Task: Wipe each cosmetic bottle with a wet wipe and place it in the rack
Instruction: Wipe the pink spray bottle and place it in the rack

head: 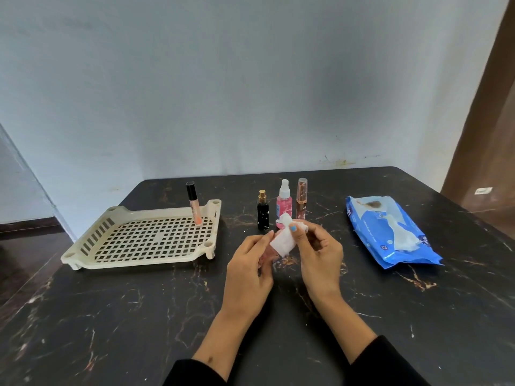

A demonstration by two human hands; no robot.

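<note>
My left hand (250,263) holds a small clear bottle (268,255) by its lower end, mostly hidden by my fingers. My right hand (317,252) presses a white wet wipe (282,243) around the bottle's upper part. Behind my hands stand three bottles: a black one with a gold cap (262,210), a pink spray bottle (284,203) and a clear rose-coloured one (301,197). A cream perforated rack (145,240) lies to the left. In its back right corner a lip gloss tube with a black cap (193,203) stands upright.
A blue pack of wet wipes (390,232) lies to the right with a wipe sticking out of its opening. The dark marble table (139,316) ends at a pale wall behind and drops off on the left.
</note>
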